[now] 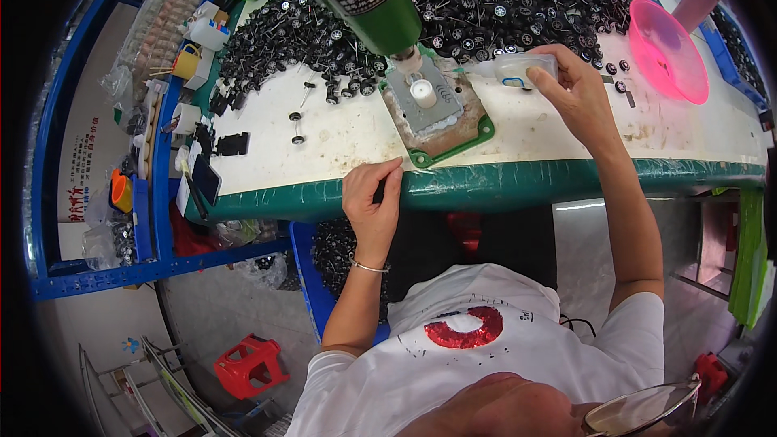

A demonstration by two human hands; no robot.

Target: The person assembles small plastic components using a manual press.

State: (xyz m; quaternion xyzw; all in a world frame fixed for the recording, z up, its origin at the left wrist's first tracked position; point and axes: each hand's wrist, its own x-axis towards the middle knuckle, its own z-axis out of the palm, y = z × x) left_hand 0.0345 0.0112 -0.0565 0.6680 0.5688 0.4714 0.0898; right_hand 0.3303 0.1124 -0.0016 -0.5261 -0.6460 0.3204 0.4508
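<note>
My right hand (573, 95) grips a translucent plastic container (511, 67) with a blue outlined mark, just right of a green press (368, 4). Beneath the press head, a white round piece (422, 94) sits on a grey metal plate (441, 116) over the green-edged base. At the table's front edge, left of the base, my left hand (372, 204) is closed, thumb and fingertips together; what they hold, if anything, is too small to tell. Two small wheels on an axle (296, 128) lie on the white tabletop (263, 150) beyond it.
Heaps of black toy wheels and axles (526, 4) cover the back of the table. A pink bowl (670, 57) stands at the right. Black parts (233, 143) and a phone (206, 180) lie at the left, beside a blue shelf frame (154, 154). A blue bin (312, 283) sits below.
</note>
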